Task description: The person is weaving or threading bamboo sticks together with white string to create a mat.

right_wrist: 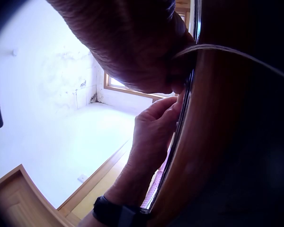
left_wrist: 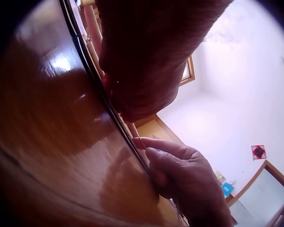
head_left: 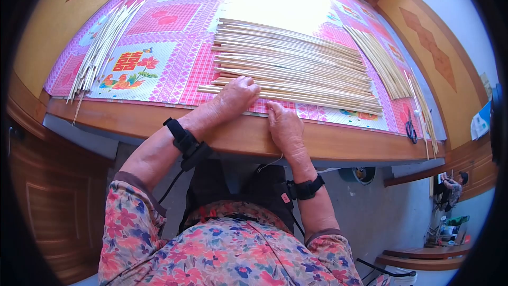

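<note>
Long, thin pale sticks (head_left: 296, 66) lie side by side in a wide row on the patterned tablecloth. My left hand (head_left: 235, 96) is at the row's near edge, its fingers curled over the nearest stick (head_left: 209, 89) toward its left end. Close to its right, my right hand (head_left: 286, 127) pinches a thin string between thumb and forefinger at the table edge. From under the right hand, the pale string (right_wrist: 227, 48) runs off past the edge in the right wrist view. The left fingertips are mostly hidden behind the hand in the left wrist view.
A loose bundle of sticks (head_left: 103, 47) lies at the left, another bundle (head_left: 381, 61) at the right. Dark-handled scissors (head_left: 410, 130) rest near the right front corner beside more sticks (head_left: 423, 111). A bucket (head_left: 357, 175) stands on the floor; another person (head_left: 452, 190) sits farther right.
</note>
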The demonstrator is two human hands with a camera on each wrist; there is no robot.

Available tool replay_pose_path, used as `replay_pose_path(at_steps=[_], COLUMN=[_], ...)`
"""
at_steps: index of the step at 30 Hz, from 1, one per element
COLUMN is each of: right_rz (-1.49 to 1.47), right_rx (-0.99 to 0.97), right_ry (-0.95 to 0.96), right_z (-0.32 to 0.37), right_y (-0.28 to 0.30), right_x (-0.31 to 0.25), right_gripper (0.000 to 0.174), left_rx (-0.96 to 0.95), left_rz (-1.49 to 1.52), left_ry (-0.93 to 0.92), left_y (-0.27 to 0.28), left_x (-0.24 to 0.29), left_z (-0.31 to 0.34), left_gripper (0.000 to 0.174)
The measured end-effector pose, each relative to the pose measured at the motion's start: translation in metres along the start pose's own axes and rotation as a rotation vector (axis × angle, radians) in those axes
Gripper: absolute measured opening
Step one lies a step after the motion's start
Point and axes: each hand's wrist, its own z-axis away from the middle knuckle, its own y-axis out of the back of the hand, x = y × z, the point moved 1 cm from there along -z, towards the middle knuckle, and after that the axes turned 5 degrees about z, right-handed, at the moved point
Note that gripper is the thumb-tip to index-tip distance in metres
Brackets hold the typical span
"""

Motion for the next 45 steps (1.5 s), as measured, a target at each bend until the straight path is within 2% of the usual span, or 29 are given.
replay_pose_path(at_steps=[9, 25, 45], right_rz=[-0.109, -0.021, -0.063], right_rx=[0.047, 0.068, -0.036], right_ry=[-0.035, -0.087, -0.185], right_z=[-0.005, -0.006, -0.017], right_y=[-0.004, -0.005, -0.001], right_x=[0.004, -0.004, -0.002], right_gripper=[0.021, 0.022, 0.021], left_rx=[0.018, 0.025, -0.027], left_rz=[-0.079, -0.06, -0.035], left_ry=[-0.073, -0.059, -0.029], left_y=[-0.007, -0.005, -0.002], left_x=[0.004, 0.009, 0.011], left_z=[0.002, 0.002, -0.004], left_gripper=[0.008, 0.008, 0.008])
